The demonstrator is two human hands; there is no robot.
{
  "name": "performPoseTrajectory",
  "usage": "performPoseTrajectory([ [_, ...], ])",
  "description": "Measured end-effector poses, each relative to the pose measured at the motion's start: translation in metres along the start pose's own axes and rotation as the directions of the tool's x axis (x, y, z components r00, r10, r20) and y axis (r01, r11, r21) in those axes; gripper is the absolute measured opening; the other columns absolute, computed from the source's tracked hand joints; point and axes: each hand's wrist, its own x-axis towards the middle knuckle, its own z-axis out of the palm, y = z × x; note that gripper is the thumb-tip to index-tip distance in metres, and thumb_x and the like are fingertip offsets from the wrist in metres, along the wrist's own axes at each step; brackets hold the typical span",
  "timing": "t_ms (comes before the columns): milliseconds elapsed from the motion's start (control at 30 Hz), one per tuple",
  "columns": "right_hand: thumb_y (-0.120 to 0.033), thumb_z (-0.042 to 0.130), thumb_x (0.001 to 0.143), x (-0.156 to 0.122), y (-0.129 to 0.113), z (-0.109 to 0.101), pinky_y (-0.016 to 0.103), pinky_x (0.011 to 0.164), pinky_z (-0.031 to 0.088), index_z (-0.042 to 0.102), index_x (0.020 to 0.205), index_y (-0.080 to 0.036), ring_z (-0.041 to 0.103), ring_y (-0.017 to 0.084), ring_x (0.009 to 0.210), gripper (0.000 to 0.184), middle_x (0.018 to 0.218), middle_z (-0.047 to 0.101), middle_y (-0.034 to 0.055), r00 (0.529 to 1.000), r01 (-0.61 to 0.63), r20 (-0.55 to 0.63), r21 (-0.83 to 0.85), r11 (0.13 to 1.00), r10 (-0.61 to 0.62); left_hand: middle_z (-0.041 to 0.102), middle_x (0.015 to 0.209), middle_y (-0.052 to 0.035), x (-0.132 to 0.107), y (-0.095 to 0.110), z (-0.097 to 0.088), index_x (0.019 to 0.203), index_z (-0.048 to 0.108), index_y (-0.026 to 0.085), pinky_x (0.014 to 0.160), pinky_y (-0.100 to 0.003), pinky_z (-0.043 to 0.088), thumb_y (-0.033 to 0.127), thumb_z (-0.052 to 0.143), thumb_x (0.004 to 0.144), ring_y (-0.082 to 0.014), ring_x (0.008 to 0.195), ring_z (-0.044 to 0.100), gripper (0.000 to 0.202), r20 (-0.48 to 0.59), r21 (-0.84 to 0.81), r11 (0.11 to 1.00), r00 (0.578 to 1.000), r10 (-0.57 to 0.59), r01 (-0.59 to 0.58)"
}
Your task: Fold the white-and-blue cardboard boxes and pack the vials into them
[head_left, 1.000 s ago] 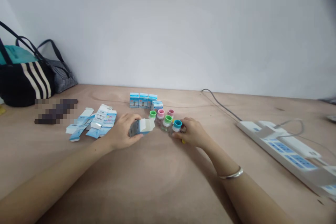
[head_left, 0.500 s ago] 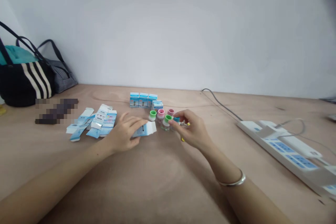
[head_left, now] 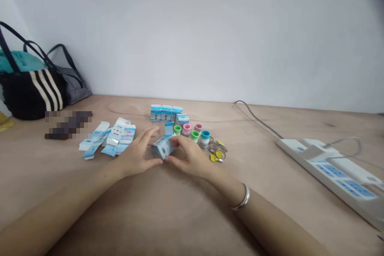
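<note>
Both hands meet on a small blue and white carton low over the wooden table. My left hand cups its left side, fingers curled under it. My right hand, with a silver bangle on the wrist, pinches its right end. Just behind stand several small bottles with green, pink and blue caps. Metal clamps with yellow tabs lie to the right of my right hand.
Flattened blue and white cartons lie to the left. A row of folded boxes stands at the back. White power strips with a grey cable run along the right. A black striped bag sits at the far left.
My right hand let go of the blue-capped bottle, which now stands with the others, and came left onto the carton. The clamps it covered now show.
</note>
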Motion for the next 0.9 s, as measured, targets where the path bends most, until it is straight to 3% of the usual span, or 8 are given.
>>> performPoseTrajectory([
  [133, -0.029, 0.060, 0.080, -0.005, 0.003, 0.006, 0.031, 0.068, 0.047, 0.048, 0.112, -0.018, 0.058, 0.017, 0.077, 0.036, 0.091, 0.061, 0.0068, 1.000, -0.031, 0.006, -0.010, 0.999, 0.031, 0.052, 0.127, -0.0152, 0.001, 0.003, 0.012, 0.133, 0.035, 0.018, 0.093, -0.046, 0.046, 0.047, 0.061, 0.077, -0.0310, 0.115, 0.054, 0.068, -0.020, 0.111, 0.979, 0.986, -0.167, 0.168],
  [233, -0.029, 0.058, 0.081, -0.006, 0.005, 0.006, 0.029, 0.064, 0.045, 0.051, 0.107, -0.019, 0.057, 0.016, 0.074, 0.029, 0.091, 0.061, 0.0064, 0.999, -0.036, -0.014, -0.051, 0.998, 0.035, 0.062, 0.113, -0.0113, 0.002, 0.003, 0.019, 0.120, 0.047, 0.018, 0.084, -0.042, 0.050, 0.039, 0.059, 0.078, -0.0287, 0.102, 0.061, 0.049, -0.034, 0.148, 0.966, 0.977, -0.211, 0.213],
  [400, -0.029, 0.056, 0.083, -0.008, 0.006, 0.006, 0.028, 0.062, 0.044, 0.052, 0.104, -0.019, 0.056, 0.015, 0.069, 0.024, 0.087, 0.061, 0.0055, 0.996, -0.063, -0.067, -0.041, 0.997, 0.060, 0.061, 0.107, -0.0096, 0.001, -0.001, 0.007, 0.121, 0.043, 0.020, 0.079, -0.040, 0.050, 0.021, 0.059, 0.071, -0.0283, 0.095, 0.061, 0.052, -0.200, 0.277, 0.932, 0.963, -0.181, 0.233],
  [500, -0.032, 0.055, 0.084, -0.009, 0.003, 0.003, 0.028, 0.060, 0.044, 0.050, 0.103, -0.020, 0.054, 0.016, 0.068, 0.022, 0.086, 0.060, 0.0057, 0.979, -0.089, -0.185, -0.037, 0.995, 0.081, 0.056, 0.109, -0.0107, 0.001, -0.003, -0.005, 0.123, 0.042, 0.020, 0.085, -0.040, 0.048, 0.014, 0.058, 0.068, -0.0291, 0.102, 0.057, 0.058, -0.306, 0.358, 0.913, 0.948, -0.085, 0.197],
  [567, -0.032, 0.054, 0.085, -0.008, 0.001, -0.001, 0.031, 0.067, 0.045, 0.049, 0.100, -0.021, 0.054, 0.017, 0.072, 0.019, 0.088, 0.059, 0.0064, 0.941, -0.097, -0.329, -0.055, 0.994, 0.074, 0.054, 0.109, -0.0109, 0.001, -0.003, -0.006, 0.120, 0.046, 0.020, 0.087, -0.040, 0.048, 0.011, 0.055, 0.068, -0.0289, 0.104, 0.055, 0.053, -0.249, 0.400, 0.911, 0.969, -0.003, 0.105],
  [667, -0.032, 0.054, 0.085, -0.007, -0.002, -0.009, 0.039, 0.084, 0.044, 0.047, 0.098, -0.022, 0.055, 0.022, 0.089, 0.018, 0.094, 0.058, 0.0087, 0.886, -0.068, -0.463, -0.087, 0.994, 0.020, 0.055, 0.106, -0.0101, -0.001, 0.001, 0.001, 0.114, 0.053, 0.021, 0.085, -0.039, 0.049, 0.009, 0.052, 0.074, -0.0267, 0.101, 0.056, 0.042, -0.043, 0.414, 0.905, 0.991, 0.123, -0.095],
  [767, -0.036, 0.063, 0.078, -0.007, -0.001, -0.014, 0.041, 0.089, 0.042, 0.049, 0.091, -0.022, 0.053, 0.025, 0.101, 0.024, 0.099, 0.057, 0.0094, 0.948, -0.003, -0.316, -0.109, 0.994, -0.032, 0.057, 0.100, -0.0073, -0.004, 0.004, 0.011, 0.111, 0.056, 0.025, 0.084, -0.037, 0.050, 0.014, 0.053, 0.080, -0.0229, 0.096, 0.058, 0.033, 0.080, 0.339, 0.916, 0.977, 0.197, -0.213],
  [900, -0.038, 0.069, 0.071, -0.010, 0.005, -0.010, 0.035, 0.078, 0.046, 0.049, 0.087, -0.021, 0.056, 0.022, 0.092, 0.031, 0.104, 0.056, 0.0089, 0.999, -0.002, -0.037, -0.083, 0.997, -0.001, 0.055, 0.104, -0.0071, -0.006, 0.005, 0.014, 0.115, 0.054, 0.024, 0.084, -0.037, 0.052, 0.032, 0.067, 0.075, -0.0216, 0.093, 0.059, 0.043, 0.027, 0.170, 0.975, 0.989, 0.144, -0.146],
])
